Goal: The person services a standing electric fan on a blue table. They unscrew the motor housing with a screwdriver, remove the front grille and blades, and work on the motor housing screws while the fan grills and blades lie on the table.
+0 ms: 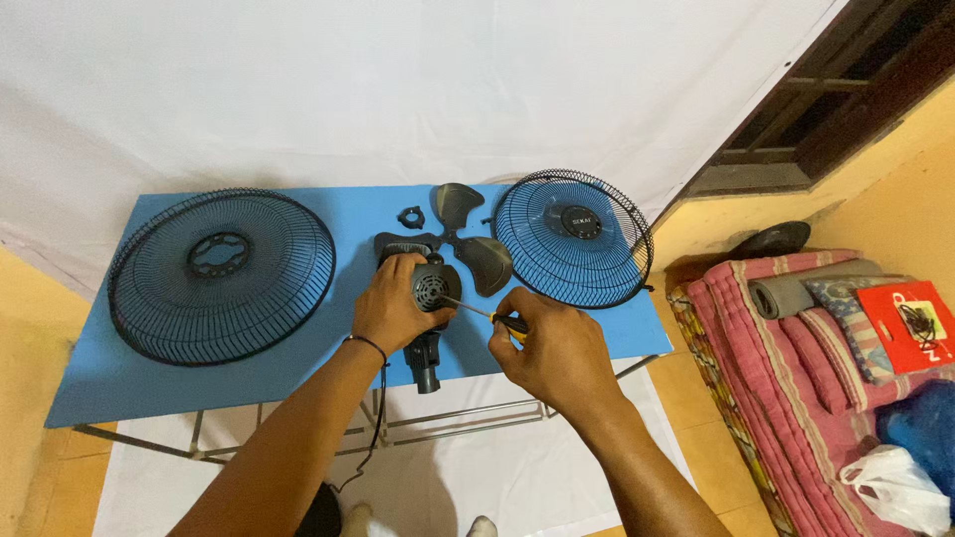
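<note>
Near the front edge of the blue table, the left hand is closed around the dark fan motor housing, whose neck juts out past the edge. Just beside it, the right hand pinches a yellow-handled screwdriver, its tip touching the housing. A rear grille lies flat to the left and a front grille to the right, overhanging the table's right side; bare blue shows only along the front left. Behind the housing, the blade is partly hidden, and a small ring lies near it, too small to make out
</note>
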